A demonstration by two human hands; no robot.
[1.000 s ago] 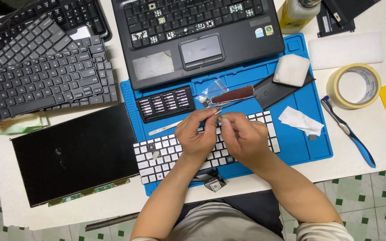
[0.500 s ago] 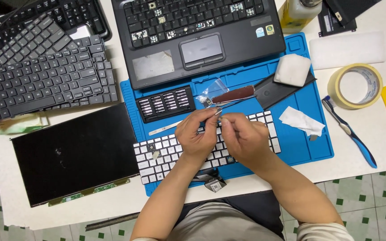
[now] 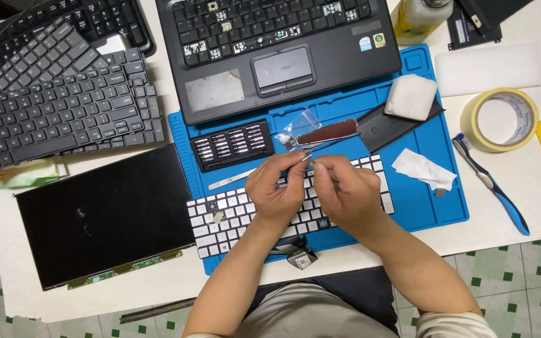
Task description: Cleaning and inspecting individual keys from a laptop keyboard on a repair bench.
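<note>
While both hands meet at frame centre above the white keyboard (image 3: 220, 219), left hand (image 3: 277, 191) and right hand (image 3: 345, 194) pinch a tiny part (image 3: 311, 159) — too small to identify. Likely light, fragile, easily dropped — best held by its edges, fingertips only.

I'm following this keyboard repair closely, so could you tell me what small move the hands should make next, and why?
Probably lower the small piece pinched between the left hand and right hand toward the white keyboard just beneath. Both hands meet fingertip to fingertip above its keys, beside the tweezers, and the keyboard shows a spot where a keycap looks loose. What the piece is, I cannot tell.
</note>
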